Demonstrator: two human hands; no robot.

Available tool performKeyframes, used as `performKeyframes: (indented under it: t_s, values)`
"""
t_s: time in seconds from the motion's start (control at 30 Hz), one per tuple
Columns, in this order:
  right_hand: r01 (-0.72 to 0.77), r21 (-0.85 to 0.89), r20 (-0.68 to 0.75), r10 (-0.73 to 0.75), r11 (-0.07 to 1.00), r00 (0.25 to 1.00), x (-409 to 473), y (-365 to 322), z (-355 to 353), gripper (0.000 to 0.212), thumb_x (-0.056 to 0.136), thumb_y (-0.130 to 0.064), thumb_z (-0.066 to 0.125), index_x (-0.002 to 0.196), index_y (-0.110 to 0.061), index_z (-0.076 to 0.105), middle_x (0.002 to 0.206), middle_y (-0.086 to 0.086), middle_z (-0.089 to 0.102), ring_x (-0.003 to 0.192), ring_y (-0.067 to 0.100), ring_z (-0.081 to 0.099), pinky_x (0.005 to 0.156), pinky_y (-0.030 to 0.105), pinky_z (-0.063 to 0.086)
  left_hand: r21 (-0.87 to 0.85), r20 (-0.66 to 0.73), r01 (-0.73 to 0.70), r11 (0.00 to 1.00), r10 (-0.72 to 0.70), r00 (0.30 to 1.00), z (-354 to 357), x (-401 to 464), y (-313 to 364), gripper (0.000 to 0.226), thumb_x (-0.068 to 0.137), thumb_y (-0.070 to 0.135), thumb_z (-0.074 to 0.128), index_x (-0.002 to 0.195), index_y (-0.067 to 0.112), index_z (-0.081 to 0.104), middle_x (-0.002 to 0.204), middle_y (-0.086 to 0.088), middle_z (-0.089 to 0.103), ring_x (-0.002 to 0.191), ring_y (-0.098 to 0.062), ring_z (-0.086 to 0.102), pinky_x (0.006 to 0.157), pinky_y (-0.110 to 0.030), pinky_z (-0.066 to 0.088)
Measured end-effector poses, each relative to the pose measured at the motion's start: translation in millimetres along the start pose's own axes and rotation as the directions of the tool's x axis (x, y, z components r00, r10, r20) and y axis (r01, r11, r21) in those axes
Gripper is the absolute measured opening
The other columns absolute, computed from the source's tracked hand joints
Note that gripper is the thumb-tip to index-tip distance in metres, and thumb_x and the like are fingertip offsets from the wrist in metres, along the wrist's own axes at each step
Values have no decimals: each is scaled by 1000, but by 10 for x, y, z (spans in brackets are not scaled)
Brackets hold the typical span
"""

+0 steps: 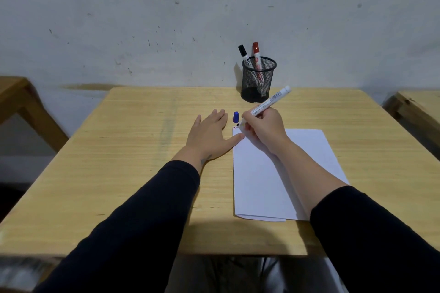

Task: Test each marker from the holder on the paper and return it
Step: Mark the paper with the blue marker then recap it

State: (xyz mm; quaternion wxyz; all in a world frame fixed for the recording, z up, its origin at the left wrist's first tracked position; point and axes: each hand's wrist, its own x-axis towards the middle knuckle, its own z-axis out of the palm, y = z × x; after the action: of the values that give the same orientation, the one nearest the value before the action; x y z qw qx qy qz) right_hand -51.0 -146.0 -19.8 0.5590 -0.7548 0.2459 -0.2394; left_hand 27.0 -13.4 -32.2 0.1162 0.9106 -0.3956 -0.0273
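A black mesh holder (258, 81) stands at the table's far edge with a black-capped marker (243, 53) and a red-capped marker (256, 54) in it. My right hand (264, 127) grips an uncapped white marker (270, 102), its tip at the top left corner of the white paper (264, 188), beside a small red mark. The blue cap (236, 117) stands upright on the table just beyond that corner. My left hand (209, 133) lies flat, fingers spread, with the thumb pressing on the paper's left edge.
The paper lies on a light wooden table (142, 150) set against a scuffed grey wall. Other wooden furniture (21, 102) shows at the left, and more wooden furniture (419, 112) at the right.
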Motion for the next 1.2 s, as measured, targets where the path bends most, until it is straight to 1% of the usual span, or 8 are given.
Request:
performKeyframes:
  t_s: [0.27, 0.6, 0.7, 0.77, 0.87, 0.93, 1.03, 1.2]
  values:
    - [29, -99, 26, -27, 995, 999, 31, 44, 30, 24, 82, -23, 59, 64, -7, 61, 60, 5, 63, 64, 18, 63, 73, 43, 57, 10, 1, -1, 1000, 1, 1000, 14, 9, -11, 82, 87, 68, 32, 152, 19, 16, 162, 4, 12, 150, -13, 6, 122, -44, 3]
    - [17, -191, 52, -7, 982, 999, 27, 6, 34, 19, 85, -22, 59, 79, -5, 64, 68, 3, 65, 68, 15, 65, 68, 30, 55, -4, 1, 0, 1000, 0, 1000, 15, 7, -9, 82, 87, 67, 32, 152, 19, 17, 162, 4, 13, 150, -13, 7, 121, -44, 4]
    - [-25, -70, 15, 26, 997, 1000, 7, -27, 9, 18, 82, -19, 59, 69, -6, 61, 58, 2, 60, 57, 14, 57, 58, 29, 49, -8, 3, 0, 1000, 0, 1000, 6, 5, -8, 82, 87, 68, 33, 152, 19, 17, 162, 4, 12, 150, -13, 6, 121, -43, 3]
    - [-90, 95, -8, 92, 991, 996, 10, -51, -20, 17, 82, -16, 59, 72, -3, 63, 56, 5, 58, 50, 15, 53, 50, 26, 44, -17, 12, 8, 1000, -8, 1000, -11, -4, 9, 83, 87, 68, 35, 152, 19, 17, 162, 4, 13, 150, -13, 7, 121, -43, 3]
    - [-161, 299, -20, 174, 941, 984, 39, -84, -76, 13, 82, -16, 62, 74, -6, 63, 52, 1, 54, 48, 17, 48, 45, 26, 39, -148, 2, 62, 987, -62, 998, -49, 20, 27, 84, 85, 66, 45, 151, 21, 19, 159, 2, 24, 148, -16, 18, 121, -45, 10]
    - [-157, 335, -31, 178, 929, 984, 79, -113, -123, 9, 81, -16, 65, 80, -7, 66, 59, 2, 52, 54, 16, 48, 49, 26, 45, -275, -72, 73, 959, -96, 993, -96, 71, 11, 76, 87, 58, 51, 150, 26, 22, 152, 2, 39, 141, -19, 34, 116, -46, 24]
    - [-151, 409, -16, 173, 900, 985, 135, -197, -193, 5, 83, -9, 66, 88, -8, 66, 72, 6, 58, 63, 15, 56, 72, 27, 58, -294, -203, -6, 956, -56, 978, -191, 183, 47, 51, 92, 43, 51, 141, 36, 40, 133, 2, 55, 126, -19, 48, 101, -42, 39]
    - [-157, 553, -12, 195, 818, 981, 196, -239, -279, 30, 79, 1, 71, 106, -1, 58, 83, 9, 66, 68, 15, 67, 78, 21, 59, -313, -146, 12, 950, -61, 987, -209, 337, 168, 28, 86, 30, 64, 113, 25, 68, 109, 0, 65, 103, -20, 58, 81, -30, 45]
